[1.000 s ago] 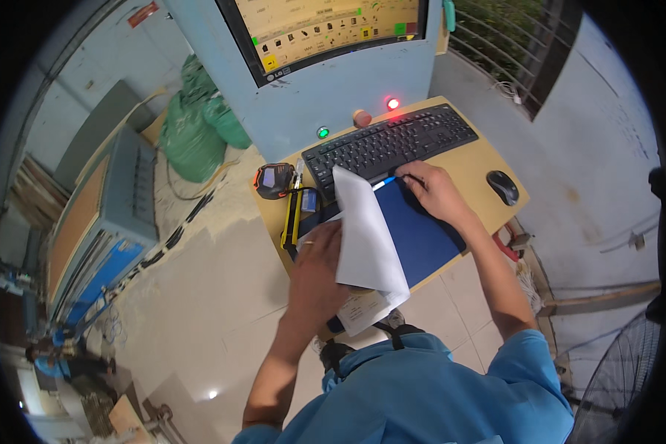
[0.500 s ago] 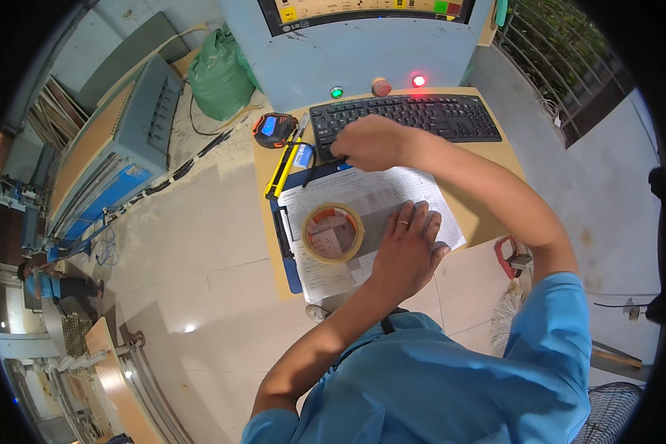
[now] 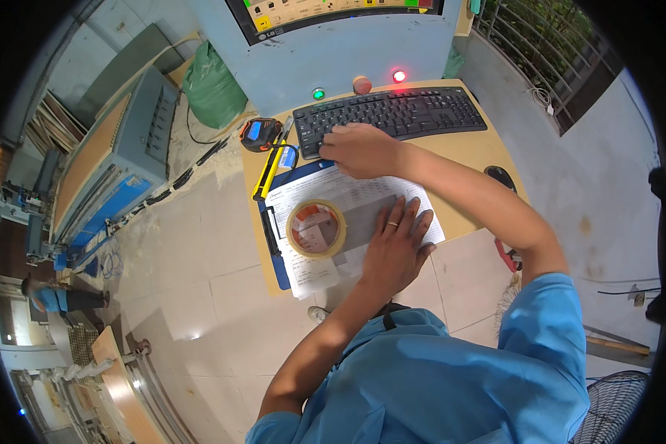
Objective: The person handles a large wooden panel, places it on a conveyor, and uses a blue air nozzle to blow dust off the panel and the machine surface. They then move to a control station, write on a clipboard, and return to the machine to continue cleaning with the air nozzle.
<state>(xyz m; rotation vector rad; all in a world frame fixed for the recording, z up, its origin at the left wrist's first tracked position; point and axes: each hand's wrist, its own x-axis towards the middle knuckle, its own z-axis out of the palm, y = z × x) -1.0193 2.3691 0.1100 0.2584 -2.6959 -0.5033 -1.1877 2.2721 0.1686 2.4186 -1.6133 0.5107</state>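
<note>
My left hand [image 3: 397, 248] lies flat with fingers spread on printed sheets [image 3: 374, 194] and a grey strip [image 3: 368, 222] on top of them; a ring is on one finger. The sheets rest on a blue clipboard [image 3: 282, 275]. A roll of tape [image 3: 337, 238] stands on its side face on the papers, left of that hand. My right hand [image 3: 359, 150] is curled at the lower left corner of the black keyboard [image 3: 414, 115]. Its fingertips are hidden, so whatever they may hold cannot be seen. Left of the keyboard are a yellow utility knife [image 3: 268, 172] and a tape measure [image 3: 259, 135].
Beyond the keyboard rises a blue-grey cabinet [image 3: 340, 55] with a screen [image 3: 333, 13], a green light [image 3: 318, 94], a red button [image 3: 362, 85] and a lit red lamp [image 3: 399, 76]. A black mouse [image 3: 499, 177] sits at right. Another person [image 3: 59, 297] stands far left, near machinery.
The view has shifted slightly, and the mouse now shows beside my right forearm. My left hand stays on the papers; my right hand remains curled at the keyboard corner.
</note>
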